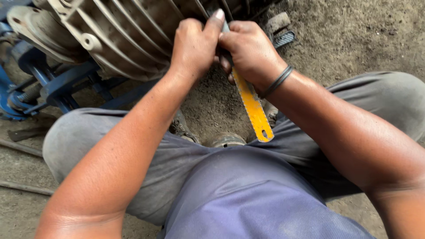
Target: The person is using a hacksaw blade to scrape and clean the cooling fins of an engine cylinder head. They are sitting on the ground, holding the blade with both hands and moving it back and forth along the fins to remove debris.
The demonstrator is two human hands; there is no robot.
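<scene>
A flat yellow metal strip with a hole near its lower end runs from my hands down toward my lap. My right hand is shut around its upper part, a dark band on that wrist. My left hand presses against the strip's top end, thumb raised, right at the finned grey metal motor casing. The strip's tip is hidden between my hands and the casing fins.
A blue metal frame sits under the casing at the left. Dirt ground lies all around. A round metal part rests between my knees. Metal rods lie at the left edge. A dark sandal shows at the top.
</scene>
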